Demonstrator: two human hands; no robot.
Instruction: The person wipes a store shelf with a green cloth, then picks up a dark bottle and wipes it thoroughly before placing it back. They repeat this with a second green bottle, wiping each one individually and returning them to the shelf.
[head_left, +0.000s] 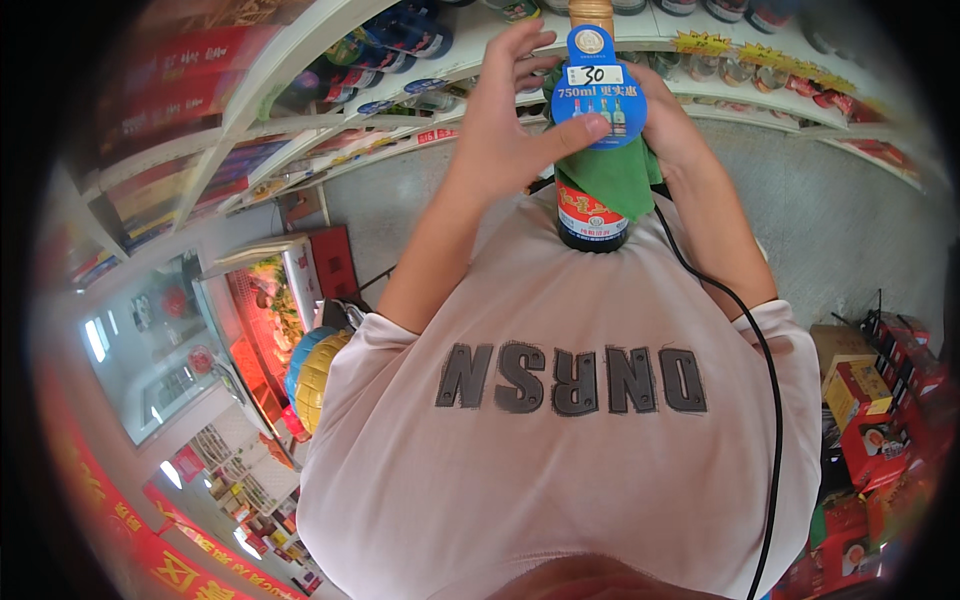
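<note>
A dark glass bottle (592, 236) with a red and white label stands upright in front of my shirt, its gold-coloured neck (592, 10) at the top. A round blue neck tag (598, 90) with writing hangs over its front. Around the bottle's middle lies a green cloth (619, 180), which hides part of the label. My right hand (664, 112) grips the bottle from the right side, cloth against it; its fingers are partly hidden behind the tag. My left hand (517, 120) is spread on the left, its thumb over the lower tag and its fingers raised apart from the bottle.
White shelves (480, 56) curve across the top, with several bottles (409, 34) and yellow starburst price cards (701, 43). A black cable (739, 300) runs down over my shirt. Red boxes (870, 450) are stacked at right. A lit display cooler (262, 315) is at left.
</note>
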